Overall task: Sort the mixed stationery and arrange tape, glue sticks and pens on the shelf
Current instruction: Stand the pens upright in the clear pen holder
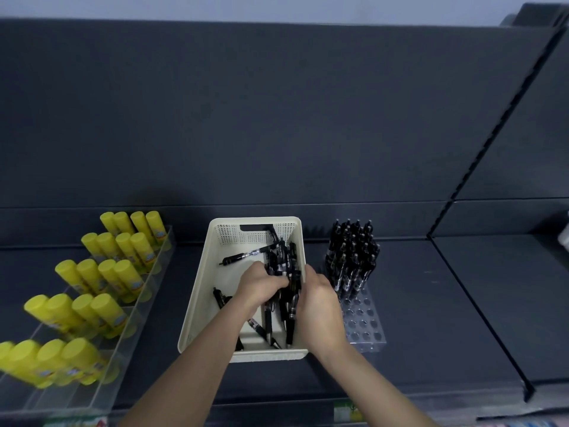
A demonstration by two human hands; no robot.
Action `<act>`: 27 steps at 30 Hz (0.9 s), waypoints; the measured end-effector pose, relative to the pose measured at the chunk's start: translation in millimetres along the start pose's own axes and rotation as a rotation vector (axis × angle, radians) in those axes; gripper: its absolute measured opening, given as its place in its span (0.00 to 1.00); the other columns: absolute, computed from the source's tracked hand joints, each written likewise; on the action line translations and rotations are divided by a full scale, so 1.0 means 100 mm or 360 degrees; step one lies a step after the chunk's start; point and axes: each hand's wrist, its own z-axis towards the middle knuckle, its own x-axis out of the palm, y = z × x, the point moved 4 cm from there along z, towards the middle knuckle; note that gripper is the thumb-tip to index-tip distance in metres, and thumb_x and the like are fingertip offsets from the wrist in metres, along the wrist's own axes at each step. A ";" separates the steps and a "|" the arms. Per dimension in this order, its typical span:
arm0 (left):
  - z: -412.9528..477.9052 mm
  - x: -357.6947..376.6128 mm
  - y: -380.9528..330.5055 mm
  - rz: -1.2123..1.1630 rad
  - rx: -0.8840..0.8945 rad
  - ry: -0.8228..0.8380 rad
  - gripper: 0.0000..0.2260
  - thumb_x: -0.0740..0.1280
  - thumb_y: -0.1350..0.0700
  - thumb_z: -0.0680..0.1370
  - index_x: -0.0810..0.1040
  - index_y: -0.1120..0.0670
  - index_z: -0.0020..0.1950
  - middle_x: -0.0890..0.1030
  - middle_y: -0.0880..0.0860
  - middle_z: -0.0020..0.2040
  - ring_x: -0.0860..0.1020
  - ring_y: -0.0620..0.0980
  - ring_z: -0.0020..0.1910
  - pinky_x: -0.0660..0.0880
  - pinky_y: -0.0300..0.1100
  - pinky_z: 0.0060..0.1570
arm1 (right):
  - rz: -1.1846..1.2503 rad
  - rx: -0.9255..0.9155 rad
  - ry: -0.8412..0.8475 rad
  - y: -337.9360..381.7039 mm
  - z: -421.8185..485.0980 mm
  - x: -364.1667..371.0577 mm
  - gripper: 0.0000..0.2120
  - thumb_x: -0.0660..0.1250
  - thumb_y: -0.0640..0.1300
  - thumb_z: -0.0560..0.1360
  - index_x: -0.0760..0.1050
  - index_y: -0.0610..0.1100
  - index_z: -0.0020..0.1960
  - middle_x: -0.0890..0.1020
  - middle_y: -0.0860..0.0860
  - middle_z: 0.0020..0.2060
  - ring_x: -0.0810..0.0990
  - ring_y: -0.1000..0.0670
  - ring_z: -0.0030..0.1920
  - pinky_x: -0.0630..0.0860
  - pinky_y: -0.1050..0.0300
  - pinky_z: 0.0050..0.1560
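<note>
A cream plastic basket stands on the dark shelf and holds several loose black pens. Both my hands reach into it. My left hand grips a bundle of black pens near the basket's right side. My right hand curls round the same bundle from the right, over the basket's right wall. To the right of the basket a clear perforated pen holder carries several black pens standing upright in its far rows; its near holes are open.
A clear tiered tray at the left holds several rows of yellow glue sticks. The dark shelf surface runs right to a slotted upright divider. Price-label strips run along the shelf's front edge.
</note>
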 end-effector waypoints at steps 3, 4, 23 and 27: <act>-0.02 0.05 0.00 -0.0107 0.0001 0.0128 0.08 0.70 0.60 0.68 0.82 0.61 0.45 0.84 0.61 0.44 0.83 0.56 0.46 0.79 0.50 0.48 | 0.0009 0.0002 -0.0002 0.01 0.00 0.00 0.21 0.54 0.27 0.75 0.69 0.37 0.66 0.77 0.43 0.46 0.77 0.47 0.43 0.68 0.64 0.38; -0.01 0.05 0.00 -0.0109 0.0017 0.0123 0.11 0.70 0.58 0.66 0.82 0.61 0.45 0.84 0.61 0.45 0.83 0.57 0.46 0.79 0.51 0.49 | 0.0005 0.0004 -0.0001 0.01 0.01 -0.01 0.21 0.54 0.27 0.75 0.68 0.37 0.66 0.77 0.43 0.47 0.77 0.47 0.44 0.68 0.64 0.39; -0.29 -0.27 -0.27 -0.0673 0.0284 -0.0003 0.04 0.64 0.64 0.75 0.70 0.57 0.42 0.73 0.53 0.34 0.74 0.46 0.28 0.65 0.35 0.24 | 0.0080 -0.0078 -0.0039 0.00 0.01 -0.02 0.16 0.54 0.30 0.77 0.73 0.40 0.59 0.76 0.47 0.40 0.74 0.51 0.37 0.66 0.67 0.31; -0.39 -0.25 -0.36 -0.0688 0.0430 0.0022 0.05 0.64 0.63 0.76 0.71 0.57 0.42 0.75 0.54 0.35 0.75 0.45 0.28 0.68 0.34 0.24 | 0.0202 -0.0147 -0.0173 0.08 0.08 -0.20 0.09 0.58 0.40 0.79 0.77 0.40 0.49 0.78 0.48 0.41 0.74 0.50 0.43 0.68 0.64 0.42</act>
